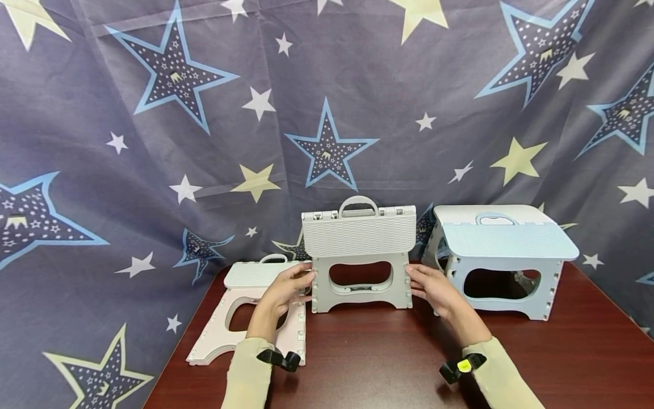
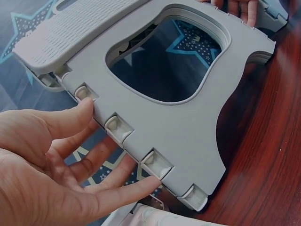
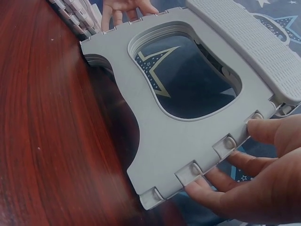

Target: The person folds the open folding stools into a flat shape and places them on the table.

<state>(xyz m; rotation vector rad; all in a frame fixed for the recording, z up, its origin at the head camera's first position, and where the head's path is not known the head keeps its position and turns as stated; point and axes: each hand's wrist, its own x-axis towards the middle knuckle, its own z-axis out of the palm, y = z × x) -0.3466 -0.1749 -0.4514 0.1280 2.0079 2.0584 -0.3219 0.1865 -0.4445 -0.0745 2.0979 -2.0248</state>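
Observation:
A grey folding stool [image 1: 359,236], folded flat, stands upright in the middle of the table, its carry handle [image 1: 359,202] at the top. My left hand [image 1: 285,288] holds its left edge; in the left wrist view the thumb [image 2: 77,117] lies at the front of the hinged edge, with fingers along and behind it. On the opposite edge is my right hand [image 1: 434,288], gripping likewise with thumb and fingers [image 3: 207,190] in the right wrist view. The stool's oval opening shows the star cloth through it. Parts of the fingers behind the stool are hidden.
A pink and white folding stool [image 1: 296,335] lies folded at the left, partly behind my left arm. At the right, a light blue and white stool [image 1: 511,241] stands unfolded. Behind the dark red table [image 1: 368,363] hangs a star-patterned cloth [image 1: 327,68].

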